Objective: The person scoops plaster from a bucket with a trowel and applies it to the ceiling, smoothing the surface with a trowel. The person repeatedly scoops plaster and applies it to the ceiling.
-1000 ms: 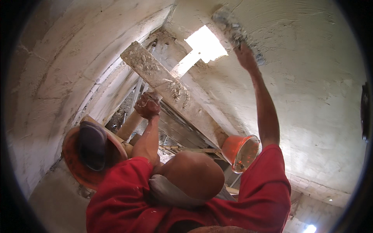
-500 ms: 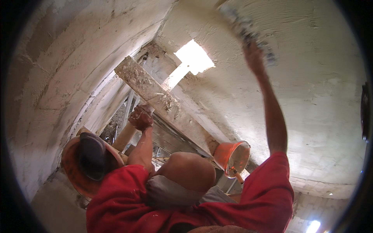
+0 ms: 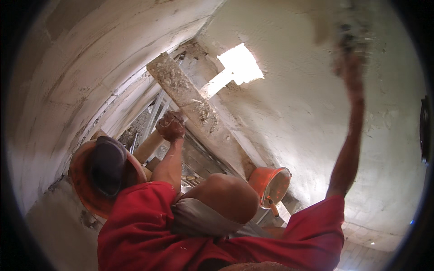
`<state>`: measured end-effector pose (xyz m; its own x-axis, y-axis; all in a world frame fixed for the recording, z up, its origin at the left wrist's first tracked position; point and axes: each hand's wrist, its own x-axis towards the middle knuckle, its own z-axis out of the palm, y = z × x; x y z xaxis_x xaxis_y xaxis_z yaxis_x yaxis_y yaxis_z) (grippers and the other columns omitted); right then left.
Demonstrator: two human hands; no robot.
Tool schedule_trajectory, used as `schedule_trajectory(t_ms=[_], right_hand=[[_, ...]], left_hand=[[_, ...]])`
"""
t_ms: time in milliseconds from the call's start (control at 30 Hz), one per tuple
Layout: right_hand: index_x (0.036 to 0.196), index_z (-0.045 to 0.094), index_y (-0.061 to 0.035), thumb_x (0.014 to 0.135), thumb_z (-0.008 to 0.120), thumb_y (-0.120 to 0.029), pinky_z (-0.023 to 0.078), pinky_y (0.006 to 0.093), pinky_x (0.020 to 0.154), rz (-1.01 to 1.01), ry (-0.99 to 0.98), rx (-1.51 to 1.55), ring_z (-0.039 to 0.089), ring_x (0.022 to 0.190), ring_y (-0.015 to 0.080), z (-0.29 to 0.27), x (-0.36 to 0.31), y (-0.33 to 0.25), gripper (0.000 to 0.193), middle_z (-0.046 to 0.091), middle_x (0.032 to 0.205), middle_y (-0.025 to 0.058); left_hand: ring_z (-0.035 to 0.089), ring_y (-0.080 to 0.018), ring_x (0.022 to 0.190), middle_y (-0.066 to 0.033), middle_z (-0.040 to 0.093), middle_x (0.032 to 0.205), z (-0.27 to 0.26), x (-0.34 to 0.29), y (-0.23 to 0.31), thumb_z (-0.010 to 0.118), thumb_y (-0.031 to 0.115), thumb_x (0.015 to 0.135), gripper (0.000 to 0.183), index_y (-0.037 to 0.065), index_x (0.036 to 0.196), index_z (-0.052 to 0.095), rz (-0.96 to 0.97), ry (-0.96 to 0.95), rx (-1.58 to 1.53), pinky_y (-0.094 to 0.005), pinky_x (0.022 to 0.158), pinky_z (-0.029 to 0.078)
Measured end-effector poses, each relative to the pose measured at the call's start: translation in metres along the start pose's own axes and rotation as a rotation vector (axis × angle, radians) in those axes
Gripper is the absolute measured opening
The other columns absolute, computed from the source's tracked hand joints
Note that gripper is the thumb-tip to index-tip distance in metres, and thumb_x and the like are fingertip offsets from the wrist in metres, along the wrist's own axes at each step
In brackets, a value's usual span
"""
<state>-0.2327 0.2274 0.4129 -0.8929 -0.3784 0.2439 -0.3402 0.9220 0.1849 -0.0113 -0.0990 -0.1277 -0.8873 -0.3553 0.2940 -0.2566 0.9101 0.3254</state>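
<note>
My right arm stretches up to the far right. My right hand [image 3: 352, 81], smeared by motion, is closed round a plastering trowel [image 3: 347, 38], whose blurred, mortar-speckled shape lies against the pale plastered wall [image 3: 303, 104]. Beside the mortar-crusted plank [image 3: 199, 106], my left hand [image 3: 171, 126] forms a fist, whitened with plaster. What it grips, if anything, is hidden by the fingers. A pale round wooden post [image 3: 148, 147] shows just below that fist.
An orange bucket [image 3: 260, 183] with a wooden-handled tool [image 3: 273, 208] in it stands right of the plank. At left sits an orange tub [image 3: 81, 180] with a dark rounded thing [image 3: 107, 166] over it. Light comes through a wall opening [image 3: 242, 63]. A rough wall [image 3: 68, 90] curves along the left.
My right hand and the trowel have swept to the right across the wall. My left hand stays closed beside the plank. The whole view has shifted slightly.
</note>
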Motion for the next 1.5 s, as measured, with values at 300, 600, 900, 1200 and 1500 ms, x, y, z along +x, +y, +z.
schedule_trajectory(t_ms=[300, 600, 900, 1200, 1500], right_hand=[[0.105, 0.041, 0.0, 0.089, 0.054, -0.031, 0.041, 0.0548, 0.079, 0.035, -0.318, 0.547, 0.054, 0.094, 0.0502, 0.323, -0.015, -0.15, 0.037, 0.057, 0.095, 0.032], [0.113, 0.041, 0.0043, 0.089, 0.058, -0.026, 0.047, 0.048, 0.069, 0.044, -0.235, 0.239, 0.06, 0.085, 0.042, 0.443, 0.029, -0.146, 0.042, 0.055, 0.098, 0.0283], [0.1, 0.046, 0.0027, 0.09, 0.054, -0.035, 0.046, 0.0459, 0.069, 0.161, -0.179, 0.207, 0.06, 0.076, 0.0369, 0.211, 0.079, -0.105, 0.04, 0.059, 0.087, 0.0252], [0.093, 0.052, -0.0055, 0.09, 0.058, -0.036, 0.041, 0.0258, 0.05, 0.228, -0.136, 0.384, 0.047, 0.057, 0.0086, -0.062, 0.134, -0.062, 0.031, 0.051, 0.069, 0.0005], [0.106, 0.052, -0.0053, 0.092, 0.053, -0.04, 0.045, 0.0346, 0.071, 0.318, 0.204, 0.029, 0.054, 0.08, 0.0178, -0.267, 0.132, -0.032, 0.037, 0.056, 0.092, 0.0094]], left_hand=[[0.056, -0.025, 0.094, -0.0106, 0.059, 0.104, -0.024, 0.006, 0.021, 0.058, 0.038, 0.078, 0.045, 0.006, 0.109, 0.058, -0.083, -0.045, -0.085, -0.0437, 0.08, 0.043], [0.054, -0.0223, 0.079, -0.0072, 0.059, 0.103, 0.026, -0.017, -0.004, 0.06, 0.043, 0.076, 0.05, 0.009, 0.113, 0.058, 0.076, 0.189, 0.022, -0.0421, 0.068, 0.041], [0.058, -0.0272, 0.087, -0.0074, 0.063, 0.097, -0.018, 0.007, 0.026, 0.062, 0.035, 0.075, 0.04, 0.008, 0.105, 0.063, -0.101, 0.041, -0.024, -0.0454, 0.081, 0.041], [0.059, -0.0229, 0.083, -0.0076, 0.061, 0.094, 0.016, 0.0, 0.011, 0.057, 0.04, 0.076, 0.045, 0.007, 0.106, 0.06, 0.139, 0.135, 0.05, -0.0427, 0.068, 0.044], [0.056, -0.0214, 0.084, -0.0051, 0.057, 0.098, 0.077, -0.012, 0.007, 0.058, 0.041, 0.076, 0.047, 0.009, 0.11, 0.057, 0.176, -0.082, -0.054, -0.0402, 0.067, 0.043]])
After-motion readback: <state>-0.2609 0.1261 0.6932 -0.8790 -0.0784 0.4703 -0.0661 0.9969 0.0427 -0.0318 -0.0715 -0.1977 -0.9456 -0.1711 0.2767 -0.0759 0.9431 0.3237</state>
